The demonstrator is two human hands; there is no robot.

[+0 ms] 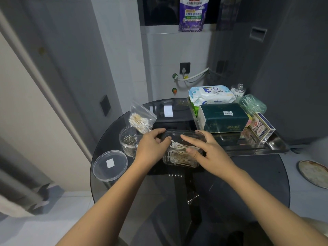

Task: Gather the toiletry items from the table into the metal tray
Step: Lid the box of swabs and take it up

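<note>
A clear plastic box of cotton swabs (179,158) stands on the dark glass table, near its middle. My left hand (150,148) grips the box's left rim. My right hand (207,153) holds its right side, fingers laid over the open top. The metal tray (273,144) lies to the right and behind, carrying a green tissue box (224,117), a wet wipes pack (211,95), a green tub of picks (253,104), a small jar of swabs (237,90) and a card box (261,126). A zip bag of swabs (141,117) sits to the left.
A clear round jar of metal pins (129,140) stands left of my left hand, with its loose lid (110,165) at the table's left edge. A round plate (314,173) lies off to the right. A wall with a socket and hose is behind.
</note>
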